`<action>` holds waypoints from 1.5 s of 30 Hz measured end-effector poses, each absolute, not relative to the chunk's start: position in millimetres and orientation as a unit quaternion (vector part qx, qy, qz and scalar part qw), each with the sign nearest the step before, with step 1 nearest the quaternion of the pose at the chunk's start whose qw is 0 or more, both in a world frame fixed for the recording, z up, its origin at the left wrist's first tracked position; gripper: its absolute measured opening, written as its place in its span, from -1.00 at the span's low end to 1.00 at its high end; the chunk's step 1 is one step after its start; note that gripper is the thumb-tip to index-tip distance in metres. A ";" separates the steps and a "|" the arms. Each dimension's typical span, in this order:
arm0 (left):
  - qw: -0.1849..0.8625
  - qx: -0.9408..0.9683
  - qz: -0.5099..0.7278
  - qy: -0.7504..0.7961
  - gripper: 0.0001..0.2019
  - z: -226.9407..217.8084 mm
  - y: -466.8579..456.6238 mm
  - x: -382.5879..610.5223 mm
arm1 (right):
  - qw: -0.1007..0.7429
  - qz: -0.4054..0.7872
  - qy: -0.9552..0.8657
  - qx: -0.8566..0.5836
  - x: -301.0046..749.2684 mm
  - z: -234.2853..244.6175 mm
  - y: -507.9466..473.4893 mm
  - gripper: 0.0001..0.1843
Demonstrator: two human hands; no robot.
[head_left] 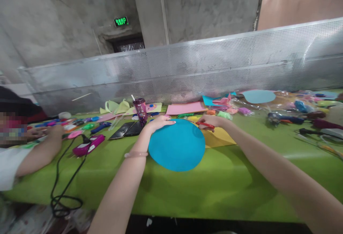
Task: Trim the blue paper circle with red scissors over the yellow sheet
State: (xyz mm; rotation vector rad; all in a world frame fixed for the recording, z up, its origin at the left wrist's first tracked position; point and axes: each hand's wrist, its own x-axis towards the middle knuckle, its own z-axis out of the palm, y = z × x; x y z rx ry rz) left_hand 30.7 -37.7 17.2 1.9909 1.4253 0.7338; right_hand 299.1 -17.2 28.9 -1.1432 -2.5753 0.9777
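Note:
A large round sheet of blue paper (177, 148) is in front of me, tilted up over the green table. My left hand (161, 122) grips its upper left edge, fingers close together along the rim. At its upper right edge, my right hand (214, 120) is closed around red-handled scissors (206, 125). The scissors' blades are too small and blurred to make out. Behind the blue paper and under my right wrist lies a yellow sheet (221, 136).
A purple drink cup (140, 109) with a straw stands beside a black phone-like slab (123, 130). A magenta power strip (88, 145) trails a black cable. Pink paper (186, 108) and craft packets lie along the perforated metal screen (187, 73). Another person's arm (43, 153) rests at left.

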 end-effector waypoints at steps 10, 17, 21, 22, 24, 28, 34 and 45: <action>0.284 0.749 0.278 0.530 -0.54 18.4 -40.3 31.2 | 0.064 0.313 -0.875 -0.364 300.1 21.9 -7.4 -0.92; 0.288 0.743 0.284 0.534 -0.52 17.8 -39.7 30.7 | 0.057 0.283 -0.883 -0.371 300.6 25.8 -11.7 -0.87; 0.294 0.743 0.290 0.527 -0.52 18.3 -38.6 30.2 | 0.055 0.264 -0.889 -0.370 302.9 28.6 -12.8 -0.78; 0.296 0.741 0.295 0.526 -0.52 18.4 -38.5 30.2 | 0.059 0.263 -0.887 -0.375 303.6 28.9 -12.7 -0.76; 0.306 0.735 0.301 0.525 -0.52 18.3 -38.7 30.4 | 0.069 0.261 -0.878 -0.396 304.8 29.3 -12.4 -0.72; 0.366 0.715 0.304 0.512 -0.57 17.4 -39.5 28.9 | 0.074 0.297 -0.852 -0.425 307.2 30.3 -11.5 -0.73; 0.419 0.669 0.403 0.463 -0.55 17.9 -30.5 17.0 | 0.090 0.257 -0.840 -0.469 315.8 31.8 -0.5 -0.78; 0.324 0.611 0.591 0.416 -0.63 15.9 -16.4 17.2 | 0.307 0.170 -0.792 -0.500 325.2 26.2 16.7 -0.68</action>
